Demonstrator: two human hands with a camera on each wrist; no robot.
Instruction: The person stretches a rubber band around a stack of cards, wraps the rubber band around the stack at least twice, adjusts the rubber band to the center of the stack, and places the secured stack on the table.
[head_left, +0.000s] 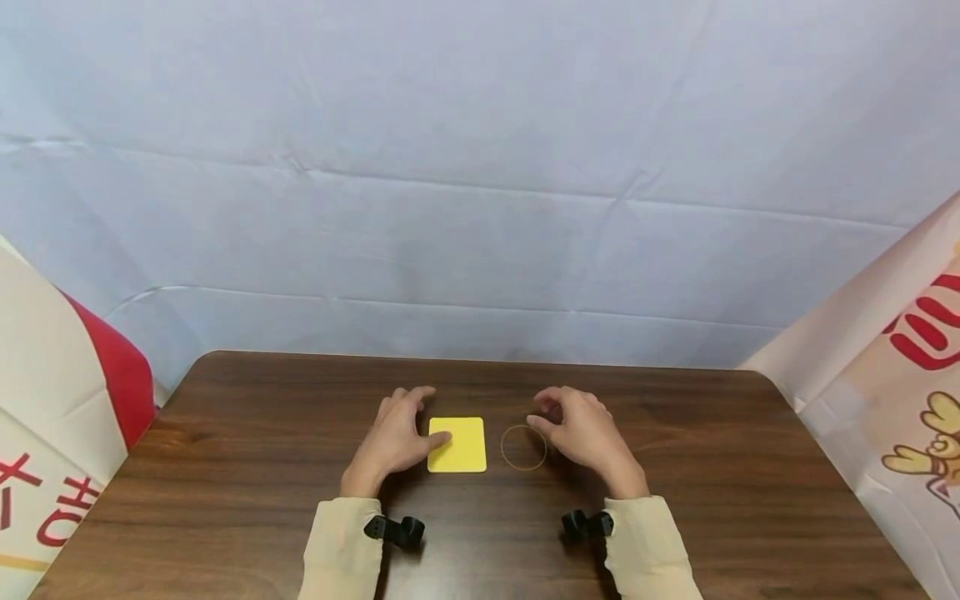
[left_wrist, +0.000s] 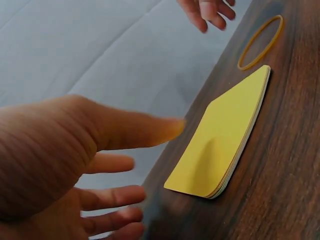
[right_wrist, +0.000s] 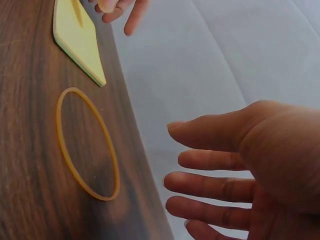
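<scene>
A thin stack of yellow square cards (head_left: 467,450) with rounded corners lies flat on the wooden table. To its right lies a rubber band (right_wrist: 61,135), spread in a round loop. My left hand (head_left: 397,435) is at the left side of the cards, its thumb over them and its fingers apart, holding nothing. In the left wrist view the thumb casts a shadow on the yellow top card. Beside the band, on its right, my right hand (head_left: 587,427) hovers with loosely bent fingers and nothing in its grasp.
The brown wooden table (head_left: 247,467) reaches back to a pale cloth backdrop (head_left: 465,208). Printed cloths with red markings hang at the left (head_left: 52,400) and right (head_left: 900,400). Each sleeved wrist wears a small black camera on a strap.
</scene>
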